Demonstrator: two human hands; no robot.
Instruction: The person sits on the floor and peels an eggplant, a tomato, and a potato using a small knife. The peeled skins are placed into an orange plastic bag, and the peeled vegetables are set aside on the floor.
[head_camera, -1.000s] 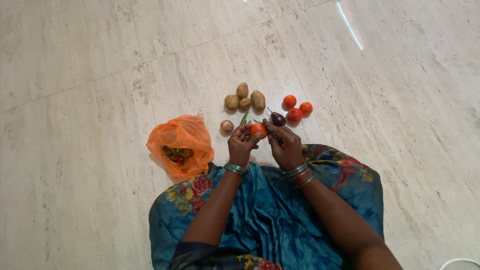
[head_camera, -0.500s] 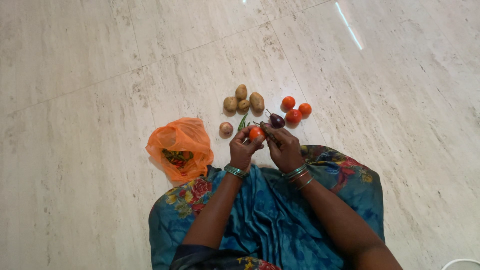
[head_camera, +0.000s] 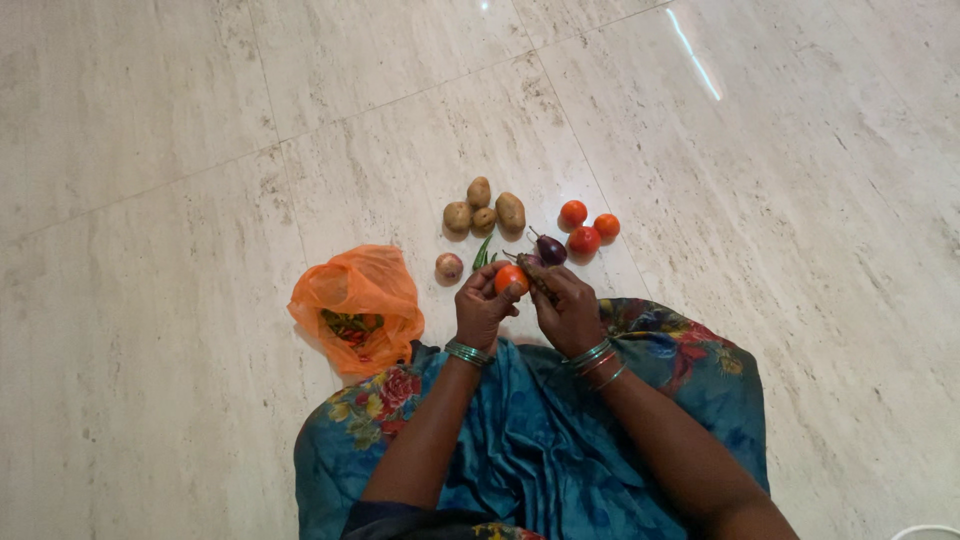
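Above the lap, the left hand (head_camera: 482, 308) pinches a round orange-red tomato (head_camera: 511, 278) at its fingertips, raised so both hands reach it. Right hand (head_camera: 570, 308) curls closed around a slim dark vegetable (head_camera: 537, 277) touching the tomato, near three floor tomatoes (head_camera: 585, 225).

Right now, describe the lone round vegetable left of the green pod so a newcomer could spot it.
Start at the orange plastic bag on the pale stone floor. Just right of it, below the cluster of four potatoes, lies a single small onion. Unlike the tan potatoes and red tomatoes, it sits alone, pinkish-brown.
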